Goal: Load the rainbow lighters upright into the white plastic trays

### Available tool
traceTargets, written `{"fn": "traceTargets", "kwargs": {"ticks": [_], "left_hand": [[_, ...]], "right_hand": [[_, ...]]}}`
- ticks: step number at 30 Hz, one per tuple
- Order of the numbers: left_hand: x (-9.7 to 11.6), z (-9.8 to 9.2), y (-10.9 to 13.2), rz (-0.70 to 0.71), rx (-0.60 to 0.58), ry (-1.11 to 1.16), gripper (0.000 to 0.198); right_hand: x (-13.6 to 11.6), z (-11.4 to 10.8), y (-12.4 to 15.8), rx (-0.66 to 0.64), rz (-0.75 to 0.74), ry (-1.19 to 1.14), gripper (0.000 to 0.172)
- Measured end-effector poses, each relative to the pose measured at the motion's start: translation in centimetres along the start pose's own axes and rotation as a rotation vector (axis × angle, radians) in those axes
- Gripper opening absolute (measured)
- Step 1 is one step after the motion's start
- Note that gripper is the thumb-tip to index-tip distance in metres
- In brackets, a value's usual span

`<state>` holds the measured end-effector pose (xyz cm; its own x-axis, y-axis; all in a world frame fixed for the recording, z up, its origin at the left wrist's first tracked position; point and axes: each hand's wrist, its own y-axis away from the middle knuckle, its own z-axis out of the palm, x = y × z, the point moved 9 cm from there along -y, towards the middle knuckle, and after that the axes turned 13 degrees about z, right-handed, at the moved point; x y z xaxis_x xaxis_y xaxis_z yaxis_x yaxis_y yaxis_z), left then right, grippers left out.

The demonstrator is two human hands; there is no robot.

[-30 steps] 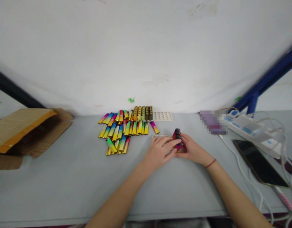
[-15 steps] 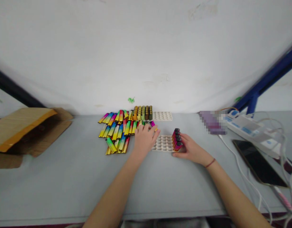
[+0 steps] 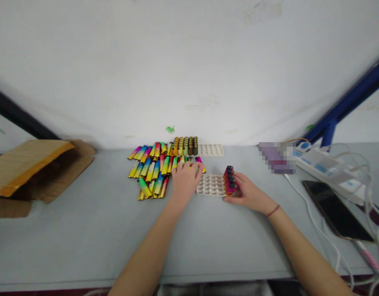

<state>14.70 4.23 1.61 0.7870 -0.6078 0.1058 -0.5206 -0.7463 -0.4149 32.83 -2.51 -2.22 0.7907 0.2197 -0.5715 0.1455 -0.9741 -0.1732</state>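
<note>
My left hand (image 3: 184,181) reaches over the right side of a pile of shiny, multicoloured flat tubes (image 3: 150,170). Its fingers curl down with the thumb drawn in, and the fingertips are hidden among the tubes. A pale tray with round hollows (image 3: 210,185) lies just right of this hand. Along the tray's right edge stands a row of pink-orange tubes with black tops (image 3: 230,181). My right hand (image 3: 244,191) is closed around that end, thumb at the near corner and fingers behind the row. A magenta-yellow tube (image 3: 200,164) lies beside my left fingers.
Behind the pile, a second pale tray (image 3: 210,150) carries upright gold-topped tubes (image 3: 185,146) on its left part. An open cardboard box (image 3: 41,168) lies at the left. A phone (image 3: 335,209), a power strip (image 3: 327,168) and white cables (image 3: 312,222) occupy the right side. A wall closes the back.
My left hand has shifted slightly left and nearer, and its thumb has drawn closer to the fingers. The right hand stays at the tray's right end.
</note>
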Motion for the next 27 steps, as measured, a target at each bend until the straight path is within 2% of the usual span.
{"fn": "traceTargets", "kwargs": {"ticks": [3, 6, 13, 21, 27], "left_hand": [[-0.7, -0.1, -0.2, -0.03, -0.035, 0.0, 0.034], [-0.2, 0.4, -1.2, -0.025, -0.09, -0.011, 0.036], [0.5, 1.9, -3.7, -0.154, -0.2, -0.091, 0.037], [0.6, 3.1, -3.8, -0.215, -0.293, -0.036, 0.035], [0.6, 4.3, -4.2, -0.154, -0.431, 0.054, 0.028]], "right_hand": [[-0.1, 0.1, 0.0, -0.015, 0.0, 0.003, 0.066], [0.0, 0.1, -0.1, -0.014, 0.006, 0.009, 0.066], [-0.2, 0.1, -0.1, -0.006, -0.011, 0.001, 0.067], [0.3, 0.4, -0.2, 0.002, -0.016, -0.004, 0.073], [0.4, 0.4, -0.2, 0.0, -0.011, -0.014, 0.074]]}}
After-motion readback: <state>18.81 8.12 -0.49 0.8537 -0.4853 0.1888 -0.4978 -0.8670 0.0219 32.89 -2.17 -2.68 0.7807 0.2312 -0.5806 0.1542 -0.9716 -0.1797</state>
